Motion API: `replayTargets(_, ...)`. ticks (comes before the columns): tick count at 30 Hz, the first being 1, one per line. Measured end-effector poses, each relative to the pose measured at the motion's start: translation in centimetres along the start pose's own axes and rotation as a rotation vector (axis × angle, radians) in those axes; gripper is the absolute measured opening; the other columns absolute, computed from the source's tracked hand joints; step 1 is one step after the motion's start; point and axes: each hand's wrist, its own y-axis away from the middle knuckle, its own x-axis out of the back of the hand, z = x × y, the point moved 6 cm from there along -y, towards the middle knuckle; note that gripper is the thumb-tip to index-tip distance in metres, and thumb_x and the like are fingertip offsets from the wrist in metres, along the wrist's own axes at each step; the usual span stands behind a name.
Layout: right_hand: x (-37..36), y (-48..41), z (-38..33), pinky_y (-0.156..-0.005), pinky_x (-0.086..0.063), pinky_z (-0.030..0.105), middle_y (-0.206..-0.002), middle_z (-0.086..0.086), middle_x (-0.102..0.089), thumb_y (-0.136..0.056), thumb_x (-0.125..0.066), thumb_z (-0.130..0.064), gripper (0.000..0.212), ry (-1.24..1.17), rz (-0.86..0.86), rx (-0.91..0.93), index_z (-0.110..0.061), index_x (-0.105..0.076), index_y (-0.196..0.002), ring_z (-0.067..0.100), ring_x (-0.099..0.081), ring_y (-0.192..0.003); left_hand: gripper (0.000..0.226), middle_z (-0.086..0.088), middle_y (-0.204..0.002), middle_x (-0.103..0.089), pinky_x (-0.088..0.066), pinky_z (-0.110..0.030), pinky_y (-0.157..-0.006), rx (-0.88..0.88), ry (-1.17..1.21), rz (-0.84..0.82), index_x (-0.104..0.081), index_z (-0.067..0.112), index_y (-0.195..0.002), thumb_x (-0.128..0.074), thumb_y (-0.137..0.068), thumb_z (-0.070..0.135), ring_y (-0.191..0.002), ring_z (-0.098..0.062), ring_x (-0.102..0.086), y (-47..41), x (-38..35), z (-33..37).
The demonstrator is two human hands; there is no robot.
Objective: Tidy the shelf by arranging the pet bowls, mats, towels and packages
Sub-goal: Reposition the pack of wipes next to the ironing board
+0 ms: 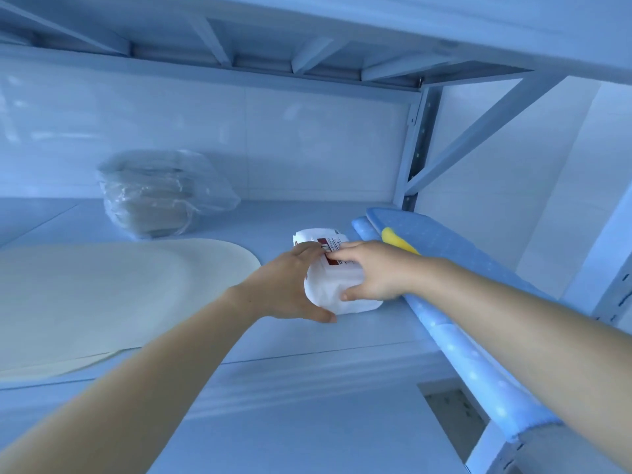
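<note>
A white package with a red label is being held from both sides on the shelf, roughly midway between the pale mats on the left and the blue dotted mat lying along the right edge. The left hand is being wrapped around the package's left flank, thumb at its lower corner, while the right hand is being pressed over its top and right side, fingers laid across the label; both hands are being closed on it rather than spread open. Whether it is being set down or lifted cannot be told, though its base appears to be resting on the board.

As for progress, a fair part is judged to be done already: the pale mats are lying stacked flat, a clear bag of folded brownish items (towels, probably, though the plastic is blurring them) is sitting well back near the wall, and the blue mat, with something yellow on it, is being kept to one side. No pet bowls are being shown here, so that part is being left unjudged, and the package is probably still waiting for its final place
</note>
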Motion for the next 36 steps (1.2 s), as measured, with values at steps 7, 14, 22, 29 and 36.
replayTargets(7,-0.2,-0.9,0.7,-0.066,-0.018,0.009,-0.140,-0.019,-0.041,-0.084,-0.061,-0.045,0.057,0.014,0.074,0.110,-0.039,-0.038,-0.136,0.010,-0.040,-0.126,0.085,0.009,-0.149,-0.027,-0.036,-0.027,-0.103,0.047,-0.125,0.041,-0.024,0.021,-0.144,-0.070,-0.075,0.038,-0.131,-0.011,-0.035,-0.5,-0.3,0.2)
replayTargets(14,0.0,-4.0,1.6,-0.087,-0.036,0.012,-0.133,-0.005,-0.047,-0.084,-0.063,-0.040,0.053,-0.019,0.144,0.081,-0.025,-0.046,-0.133,0.019,-0.045,-0.124,0.060,0.007,-0.142,-0.036,-0.046,-0.039,-0.089,0.076,-0.201,0.136,-0.034,0.023,-0.138,-0.062,-0.085,0.025,-0.113,-0.025,-0.053,-2.6,-0.9,-1.0)
replayTargets(22,0.5,-8.0,2.7,-0.087,-0.037,0.029,-0.137,-0.002,-0.046,-0.087,-0.062,-0.035,0.051,0.035,0.106,-0.053,-0.026,-0.045,-0.134,0.023,-0.043,-0.126,0.058,0.005,-0.143,-0.033,-0.045,-0.036,-0.088,0.104,-0.200,0.142,-0.030,0.023,-0.140,-0.057,-0.088,0.022,-0.110,-0.028,-0.054,-6.9,-1.2,-3.6)
replayTargets(29,0.9,-9.9,3.9,-0.065,-0.038,0.026,-0.115,0.004,-0.056,-0.084,-0.066,-0.032,0.037,0.027,0.156,-0.126,-0.025,-0.057,-0.119,0.025,-0.051,-0.112,0.065,0.004,-0.149,-0.029,-0.040,-0.032,-0.098,0.006,-0.195,0.053,-0.025,0.021,-0.145,-0.056,-0.087,0.022,-0.123,-0.023,-0.046,-9.2,-1.0,-4.9)
replayTargets(36,0.3,-12.3,4.6,-0.077,-0.043,0.031,-0.113,0.009,-0.059,-0.082,-0.068,-0.031,0.032,0.131,0.244,-0.185,-0.018,-0.063,-0.111,0.029,-0.056,-0.107,0.065,0.003,-0.152,-0.024,-0.040,-0.038,-0.102,0.008,-0.250,0.051,-0.022,0.022,-0.146,-0.055,-0.089,0.020,-0.128,-0.025,-0.042,-11.2,-1.6,-6.3)
